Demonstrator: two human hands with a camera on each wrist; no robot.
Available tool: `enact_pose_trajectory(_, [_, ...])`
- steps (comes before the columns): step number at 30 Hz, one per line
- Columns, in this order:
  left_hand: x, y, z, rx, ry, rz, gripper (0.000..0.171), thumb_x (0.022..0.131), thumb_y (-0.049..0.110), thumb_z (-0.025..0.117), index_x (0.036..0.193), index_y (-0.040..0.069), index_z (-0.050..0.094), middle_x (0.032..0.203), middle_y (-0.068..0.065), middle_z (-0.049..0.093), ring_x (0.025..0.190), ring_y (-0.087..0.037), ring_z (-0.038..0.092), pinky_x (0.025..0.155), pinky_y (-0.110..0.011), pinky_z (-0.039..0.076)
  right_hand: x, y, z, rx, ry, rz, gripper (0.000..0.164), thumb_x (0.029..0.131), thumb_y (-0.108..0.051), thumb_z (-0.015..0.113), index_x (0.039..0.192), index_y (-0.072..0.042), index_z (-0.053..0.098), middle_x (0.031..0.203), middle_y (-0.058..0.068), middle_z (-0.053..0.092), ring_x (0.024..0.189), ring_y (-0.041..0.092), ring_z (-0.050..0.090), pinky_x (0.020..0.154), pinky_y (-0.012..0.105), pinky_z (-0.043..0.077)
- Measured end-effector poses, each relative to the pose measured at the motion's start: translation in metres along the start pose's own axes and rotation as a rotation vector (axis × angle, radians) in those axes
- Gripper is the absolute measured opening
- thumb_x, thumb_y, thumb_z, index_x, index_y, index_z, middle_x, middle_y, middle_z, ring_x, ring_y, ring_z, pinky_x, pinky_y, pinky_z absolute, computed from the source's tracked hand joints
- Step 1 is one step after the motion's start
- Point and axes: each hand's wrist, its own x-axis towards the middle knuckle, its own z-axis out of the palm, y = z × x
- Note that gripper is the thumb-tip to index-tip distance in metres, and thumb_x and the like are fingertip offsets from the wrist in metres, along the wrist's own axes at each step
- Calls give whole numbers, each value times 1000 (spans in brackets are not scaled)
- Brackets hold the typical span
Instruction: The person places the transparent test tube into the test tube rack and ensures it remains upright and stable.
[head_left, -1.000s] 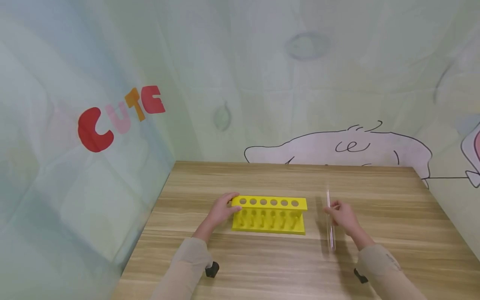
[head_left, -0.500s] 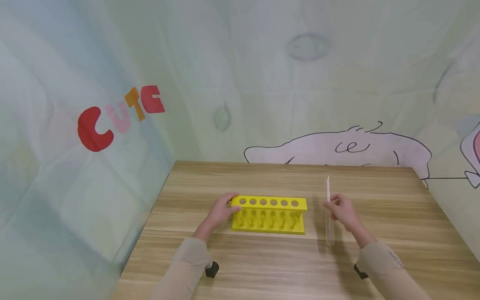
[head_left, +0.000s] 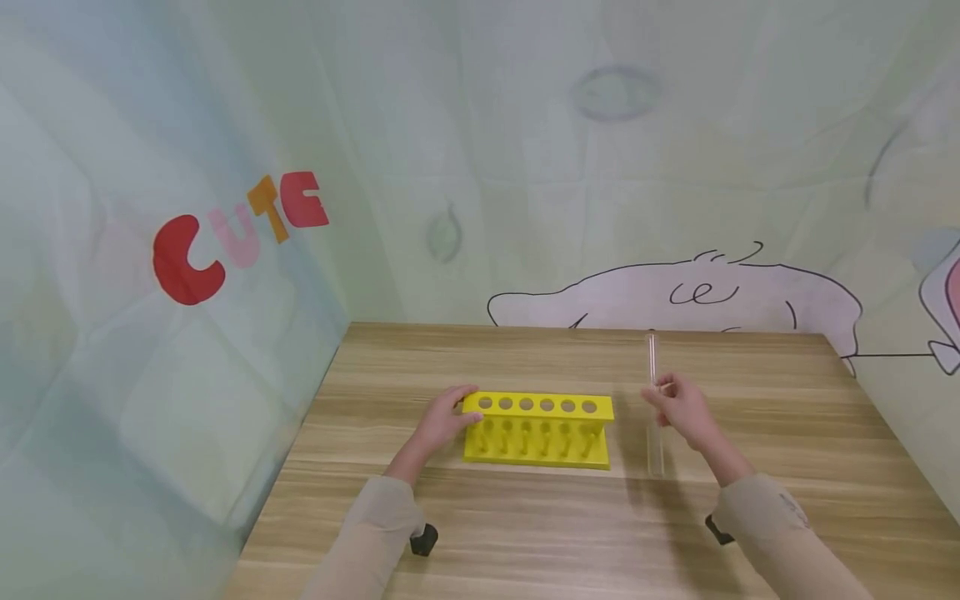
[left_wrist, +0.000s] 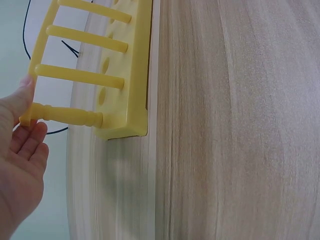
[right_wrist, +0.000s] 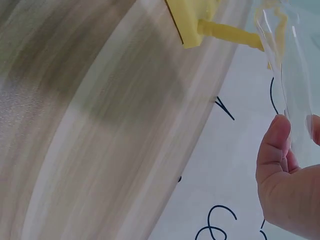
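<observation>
A yellow test tube rack (head_left: 537, 407) stands on the table, with a row of holes along its top bar and pegs on its base. My left hand (head_left: 444, 417) pinches the left end of that top bar between thumb and fingers; the left wrist view shows the thumb (left_wrist: 22, 95) on the bar and the fingers on its other side. To the right of the rack, my right hand (head_left: 681, 410) pinches a clear test tube (head_left: 656, 450) around its middle. The tube is held up off the table, apart from the rack. In the right wrist view the tube (right_wrist: 295, 65) overlaps the rack's end.
The wood-grain table (head_left: 540, 533) reaches back to a printed cloth wall (head_left: 420, 167) with a cartoon drawing. Another cloth side with the letters CUTE stands at the left. A black wrist device (head_left: 424, 539) sits at each sleeve.
My right hand has lifted the test tube and moved it slightly away from me and to the left. The left hand and the rack have stayed in place.
</observation>
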Motion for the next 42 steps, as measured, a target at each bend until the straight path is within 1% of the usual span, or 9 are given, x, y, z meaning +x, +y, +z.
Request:
enact_pose_trajectory(5, [0,1,0,2,-2,1,50,81,20,63,127,7,47,132,-9,46,122,-28,42,100,-43,38,1,-6,-1,-14,13,-9,36,88,-23,54,106,4,39,76,3,45,54,8,46,52,22,49])
enact_pose_trajectory(9, [0,0,0,4,-3,-4,51,81,21,63,127,7,47,133,-9,45,122,-28,42,100,-43,38,2,-9,-2,-7,24,-28,33,87,-20,55,104,4,39,78,4,44,53,8,47,52,21,49])
enact_pose_trajectory(13, [1,-1,1,8,-3,-9,51,81,21,63,127,8,47,132,-8,46,121,-28,42,100,-43,38,3,-13,-3,-4,31,-58,33,88,-18,54,105,5,39,79,6,43,54,7,47,53,22,51])
enact_pose_trajectory(21, [1,-3,2,17,4,-10,49,82,21,62,127,10,47,132,-7,46,122,-26,42,100,-42,38,3,-24,-2,21,36,-105,41,88,-21,54,110,9,38,83,7,45,56,6,49,55,20,52])
enact_pose_trajectory(27, [3,-5,2,29,4,-1,49,82,21,62,127,10,48,132,-7,46,122,-26,42,100,-41,38,5,-31,-1,16,53,-154,37,88,-18,54,109,10,40,78,6,47,55,6,51,55,20,52])
enact_pose_trajectory(30, [3,-4,2,29,5,0,49,82,21,62,127,10,48,132,-8,46,122,-26,42,100,-41,38,8,-33,-2,9,53,-165,38,88,-19,54,110,9,40,80,7,47,56,6,52,57,23,54])
enact_pose_trajectory(34, [3,-4,3,25,5,-18,49,81,21,62,127,11,47,132,-6,46,122,-25,42,101,-41,38,11,-35,-2,0,49,-173,40,88,-22,54,111,7,40,84,9,48,59,7,53,59,24,54])
enact_pose_trajectory(39, [2,-3,3,22,1,-34,50,82,22,62,128,11,46,133,-6,45,123,-25,41,101,-42,37,13,-42,-1,6,55,-185,37,88,-18,54,111,8,40,83,8,47,58,6,52,57,21,53])
enact_pose_trajectory(42, [2,-3,3,22,0,-25,50,81,21,63,128,10,47,133,-6,45,122,-25,42,100,-42,38,13,-46,-1,25,59,-201,35,88,-16,54,109,8,40,81,7,46,57,5,52,56,20,53])
